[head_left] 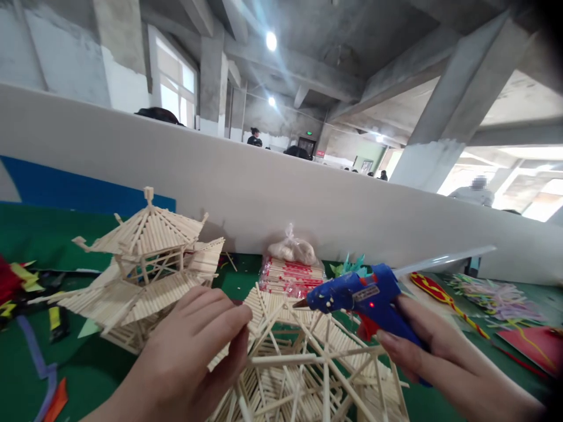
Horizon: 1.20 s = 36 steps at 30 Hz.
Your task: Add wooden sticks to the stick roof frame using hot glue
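A structure of glued wooden sticks (308, 363), shaped like a roof frame, lies in front of me on the green table (88, 369). My left hand (193, 346) curls over its left edge, fingers pressed against the sticks. My right hand (422, 351) grips a blue hot glue gun (365, 296). The gun's nozzle points left over the top of the frame, and a clear glue stick juts from its rear.
A finished stick pagoda (145, 264) stands to the left. Behind the frame lie a pack of sticks (290, 275) and a plastic bag (292, 249). Coloured paper scraps (492, 293) lie right and at far left. A grey partition (264, 181) closes the back; people sit beyond it.
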### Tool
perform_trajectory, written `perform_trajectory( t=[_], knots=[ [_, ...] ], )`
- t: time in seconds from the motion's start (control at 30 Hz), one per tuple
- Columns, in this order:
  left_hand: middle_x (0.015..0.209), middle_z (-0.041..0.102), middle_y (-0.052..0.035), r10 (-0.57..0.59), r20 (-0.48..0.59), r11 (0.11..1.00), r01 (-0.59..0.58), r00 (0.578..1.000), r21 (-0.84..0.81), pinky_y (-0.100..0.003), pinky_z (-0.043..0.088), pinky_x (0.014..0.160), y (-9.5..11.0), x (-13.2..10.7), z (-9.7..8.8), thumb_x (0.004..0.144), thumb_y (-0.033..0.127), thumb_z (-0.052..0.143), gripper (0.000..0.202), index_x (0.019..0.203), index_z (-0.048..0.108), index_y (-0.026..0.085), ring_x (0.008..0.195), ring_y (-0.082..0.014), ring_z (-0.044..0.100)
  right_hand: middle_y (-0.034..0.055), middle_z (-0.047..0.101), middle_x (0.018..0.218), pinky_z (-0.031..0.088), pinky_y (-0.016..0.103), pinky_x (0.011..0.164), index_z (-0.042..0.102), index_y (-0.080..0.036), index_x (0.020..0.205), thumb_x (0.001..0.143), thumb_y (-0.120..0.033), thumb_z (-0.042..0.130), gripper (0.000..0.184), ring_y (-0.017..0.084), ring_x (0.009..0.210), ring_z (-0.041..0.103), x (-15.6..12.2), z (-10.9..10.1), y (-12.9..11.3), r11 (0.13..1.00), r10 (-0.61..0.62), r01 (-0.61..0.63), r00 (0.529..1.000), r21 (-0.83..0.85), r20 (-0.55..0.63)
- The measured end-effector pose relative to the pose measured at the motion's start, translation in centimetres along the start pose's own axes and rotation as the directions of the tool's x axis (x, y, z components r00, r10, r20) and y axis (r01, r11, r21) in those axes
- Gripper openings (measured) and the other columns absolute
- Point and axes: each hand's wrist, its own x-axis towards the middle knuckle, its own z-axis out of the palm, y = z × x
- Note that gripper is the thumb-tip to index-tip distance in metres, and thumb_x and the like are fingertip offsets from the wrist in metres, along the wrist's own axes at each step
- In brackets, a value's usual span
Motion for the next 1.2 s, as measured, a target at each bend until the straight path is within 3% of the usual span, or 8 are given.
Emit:
perform_trajectory(
  t=[0.1,0.2,0.27,0.37,0.53,0.83,1.2],
  knots=[
    [0.07,0.058,-0.0027,0.01,0.012,0.999,-0.009,1.0,-0.039,-0.033,0.035,0.061,0.1,-0.1,0.2,0.076,0.006,0.043,0.021,0.088,0.049,0.022,0.064,-0.0179,0.05,0.0037,0.063,0.077,0.05,0.027,0.053,0.06,-0.025,0.098,0.078,-0.046,0.051,0.031,0.02,0.065,0.057,0.5,0.4,-0.3,0.992,-0.034,0.033,0.999,-0.122,-0.013],
    [0.071,0.058,-0.0029,0.033,0.039,0.999,-0.032,0.999,-0.027,-0.033,0.034,0.061,0.1,-0.1,0.3,0.077,0.005,0.042,0.02,0.089,0.048,0.021,0.064,-0.0176,0.049,0.0069,0.066,0.096,0.051,0.035,0.072,0.061,-0.023,0.104,0.075,-0.047,0.054,0.039,0.026,0.084,0.06,0.8,0.4,-0.1,0.98,-0.053,0.041,0.997,-0.195,-0.056],
    [0.072,0.057,-0.0029,0.047,0.045,0.999,-0.046,0.998,-0.017,-0.033,0.034,0.062,0.0,-0.2,0.4,0.077,0.005,0.042,0.02,0.09,0.047,0.019,0.065,-0.0173,0.048,0.0084,0.062,0.111,0.047,0.039,0.083,0.058,-0.022,0.112,0.073,-0.049,0.056,0.048,0.03,0.1,0.055,0.7,0.3,0.2,0.974,-0.034,0.013,0.996,-0.228,-0.088],
    [0.071,0.055,-0.0024,0.071,0.035,0.997,-0.07,0.997,-0.032,-0.032,0.034,0.063,-0.2,-0.4,0.7,0.079,0.004,0.042,0.019,0.09,0.048,0.017,0.065,-0.0165,0.045,0.0112,0.055,0.121,0.043,0.042,0.089,0.051,-0.017,0.122,0.075,-0.051,0.051,0.058,0.031,0.109,0.05,0.6,0.1,0.3,0.953,0.017,-0.029,0.999,-0.301,-0.045],
    [0.071,0.054,-0.0022,0.079,0.043,0.995,-0.075,0.996,-0.07,-0.032,0.035,0.062,-0.4,-0.6,1.1,0.079,0.003,0.041,0.019,0.09,0.049,0.015,0.065,-0.0161,0.042,0.0122,0.056,0.12,0.045,0.041,0.087,0.05,-0.016,0.122,0.078,-0.053,0.044,0.058,0.031,0.107,0.052,0.6,0.3,-0.5,0.913,0.001,-0.011,1.0,-0.407,-0.024],
    [0.069,0.053,-0.0012,0.084,0.064,0.995,-0.08,0.994,-0.067,-0.032,0.035,0.061,-0.4,-0.5,1.1,0.081,0.005,0.041,0.018,0.091,0.048,0.016,0.064,-0.0162,0.043,0.0165,0.052,0.122,0.041,0.044,0.091,0.044,-0.012,0.124,0.081,-0.056,0.036,0.062,0.03,0.109,0.049,0.7,0.0,-0.2,0.909,0.026,0.003,0.998,-0.417,0.065],
    [0.068,0.054,-0.001,0.083,0.063,0.996,-0.081,0.995,-0.031,-0.032,0.035,0.06,-0.3,-0.5,1.0,0.081,0.006,0.039,0.016,0.091,0.047,0.017,0.063,-0.0166,0.044,0.0158,0.056,0.118,0.048,0.042,0.083,0.046,-0.013,0.124,0.081,-0.054,0.04,0.06,0.031,0.105,0.053,1.2,0.3,0.1,0.882,-0.034,0.034,0.999,-0.47,0.009]
  ],
)
